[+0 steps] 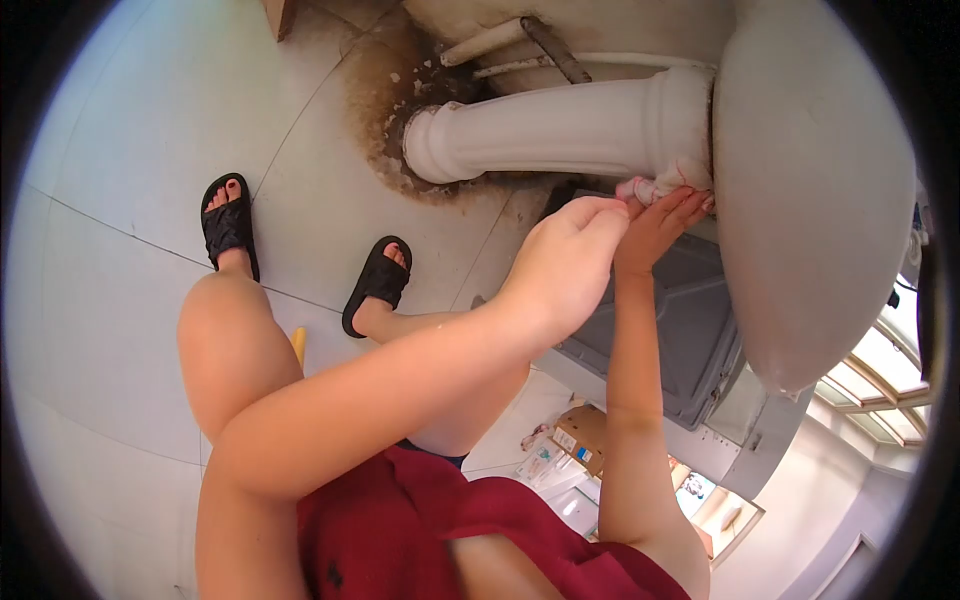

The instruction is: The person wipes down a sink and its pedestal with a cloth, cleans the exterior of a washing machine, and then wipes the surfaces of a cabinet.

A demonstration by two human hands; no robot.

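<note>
1. The pink-and-white cloth (643, 188) lies against the upper end of the white pedestal (560, 130), just under the basin (815, 190).
2. The right hand (652, 232) rests on it, fingers extended and close together; whether they grip, I cannot tell.
3. The left hand (568, 248) is curled beside the cloth's near end; I cannot tell whether its fingers pinch it.
4. Loose pressure could let the cloth slip down; the tight gap below the basin could scrape knuckles.
5. Pushing hard sideways might shift the pedestal, if poorly fixed.
</note>
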